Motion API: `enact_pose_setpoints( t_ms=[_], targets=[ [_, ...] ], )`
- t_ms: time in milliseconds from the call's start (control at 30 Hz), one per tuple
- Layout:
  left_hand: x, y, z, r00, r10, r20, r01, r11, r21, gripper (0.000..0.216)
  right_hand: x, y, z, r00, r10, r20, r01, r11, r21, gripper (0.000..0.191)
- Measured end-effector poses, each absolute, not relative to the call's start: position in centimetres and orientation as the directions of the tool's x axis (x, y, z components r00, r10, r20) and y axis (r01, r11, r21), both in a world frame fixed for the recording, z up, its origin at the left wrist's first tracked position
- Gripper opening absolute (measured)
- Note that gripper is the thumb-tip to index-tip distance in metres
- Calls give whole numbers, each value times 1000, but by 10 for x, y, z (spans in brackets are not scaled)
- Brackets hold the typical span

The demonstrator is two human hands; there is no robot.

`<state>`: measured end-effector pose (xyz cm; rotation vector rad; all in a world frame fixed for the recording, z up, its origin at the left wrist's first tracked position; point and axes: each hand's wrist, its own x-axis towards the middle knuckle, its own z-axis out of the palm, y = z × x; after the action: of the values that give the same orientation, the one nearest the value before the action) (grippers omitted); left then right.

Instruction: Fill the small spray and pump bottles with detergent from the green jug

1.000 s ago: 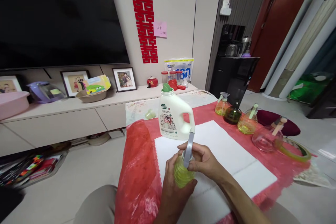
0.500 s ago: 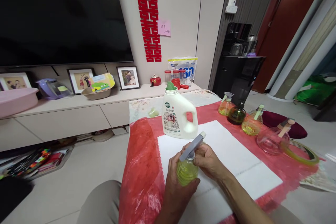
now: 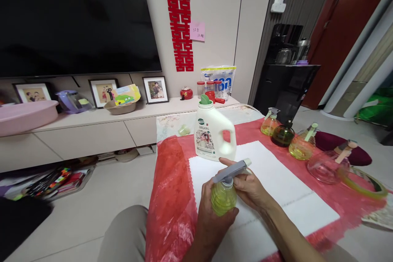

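Note:
My left hand (image 3: 211, 219) is wrapped round a small round bottle of yellow-green liquid (image 3: 223, 197), held upright over the white mat (image 3: 276, 176). My right hand (image 3: 248, 186) grips the bottle's grey spray head (image 3: 232, 169), fingers closed round its neck, the nozzle pointing right. Just behind stands a white detergent jug (image 3: 215, 135) with a green cap and a handle.
A red plastic sheet (image 3: 172, 196) covers the low table. Several spray bottles (image 3: 299, 145) stand at its right, beside a ring of yellow-green tape (image 3: 365, 180). A small pale green cap (image 3: 183, 130) lies behind the jug. A TV cabinet (image 3: 92, 131) with photo frames runs along the wall.
The grey spray head has turned on the bottle, from pointing away to pointing right. My view has shifted so everything sits a little further right.

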<state>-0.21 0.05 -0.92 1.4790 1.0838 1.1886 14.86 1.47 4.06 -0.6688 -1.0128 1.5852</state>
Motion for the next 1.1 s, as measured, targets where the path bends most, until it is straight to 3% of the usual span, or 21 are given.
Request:
enact_pose_setpoints(
  t_ms=[267, 433, 600, 800, 1100],
  targets=[
    [-4, 1, -5, 212, 962, 171, -4, -174, 985, 76, 153, 20, 37, -246, 958, 145, -378, 43, -925, 77],
    [-3, 3, -8, 176, 969, 175, 41, -185, 982, 78, 156, 19, 38, -290, 950, 117, -425, -18, -905, 65],
    [-2, 2, -6, 193, 964, 183, 39, -193, 980, 81, 154, 16, 41, -261, 957, 126, -376, 19, -926, 59],
    [-4, 2, 3, 215, 955, 206, 19, -215, 976, 80, 152, 16, 49, -228, 958, 172, -366, 79, -927, 67],
    [-2, 3, -6, 205, 951, 233, 19, -242, 970, 84, 163, 14, 44, -319, 933, 166, -315, 61, -947, 71]
  ],
)
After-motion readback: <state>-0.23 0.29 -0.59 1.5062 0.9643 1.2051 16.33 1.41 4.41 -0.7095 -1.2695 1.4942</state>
